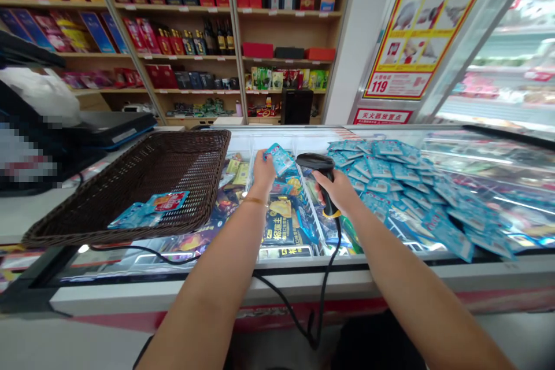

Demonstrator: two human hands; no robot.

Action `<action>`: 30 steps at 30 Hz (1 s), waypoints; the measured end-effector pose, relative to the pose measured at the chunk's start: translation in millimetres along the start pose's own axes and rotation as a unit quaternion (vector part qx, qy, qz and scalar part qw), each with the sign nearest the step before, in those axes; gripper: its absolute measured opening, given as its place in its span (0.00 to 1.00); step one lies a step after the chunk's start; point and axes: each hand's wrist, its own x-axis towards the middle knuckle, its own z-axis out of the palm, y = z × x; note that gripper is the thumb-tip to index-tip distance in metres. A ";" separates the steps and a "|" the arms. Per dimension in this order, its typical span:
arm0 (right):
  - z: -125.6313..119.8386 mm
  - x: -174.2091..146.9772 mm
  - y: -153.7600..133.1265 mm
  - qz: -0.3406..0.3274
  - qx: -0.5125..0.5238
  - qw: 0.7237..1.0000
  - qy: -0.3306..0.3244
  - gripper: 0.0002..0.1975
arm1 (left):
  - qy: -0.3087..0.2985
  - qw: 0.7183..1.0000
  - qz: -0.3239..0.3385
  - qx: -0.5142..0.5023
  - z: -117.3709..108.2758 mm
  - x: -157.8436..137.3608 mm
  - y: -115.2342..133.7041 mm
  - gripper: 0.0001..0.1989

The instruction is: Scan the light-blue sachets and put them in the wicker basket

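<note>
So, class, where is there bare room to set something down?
Inside the basket, between its packets and far rim; also on the freezer glass between basket and left hand. Crowded: right of the scanner, under the heaped blue packets.

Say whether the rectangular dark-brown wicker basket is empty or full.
Neither: a few flat blue packets lie inside the basket, with its woven floor visible beyond them.

From my remote seat I count one wicker basket [173, 162], at least two blue packets [170, 202] inside it; to its right, one hand-held packet [281, 159], one scanner [315, 161], one packet heap [390, 176] too jumbled to tally
</note>
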 end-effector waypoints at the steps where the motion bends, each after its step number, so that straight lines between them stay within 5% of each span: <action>1: 0.7 -1.1 -0.5 0.002 -0.007 1.000 -0.002 0.23 | 0.003 1.000 -0.014 -0.021 -0.3 2.0 -1.1 0.10; 5: 2.5 -4.3 -1.3 0.003 -0.019 1.000 -0.020 0.23 | 0.008 0.992 -0.071 -0.102 0.1 2.8 -0.6 0.10; 11: 3.1 -4.4 1.5 -0.004 -0.007 1.000 -0.007 0.25 | 0.012 0.981 -0.089 -0.173 -1.3 -1.4 -1.4 0.31; 19: 3.0 -5.0 2.6 -0.009 -0.011 1.000 -0.006 0.23 | 0.001 0.972 -0.024 -0.232 -6.0 -1.9 -0.4 0.18; 30: 1.1 -7.2 -0.2 -0.007 -0.056 0.997 -0.044 0.23 | 0.000 0.969 0.001 -0.248 -5.0 -1.7 -4.0 0.20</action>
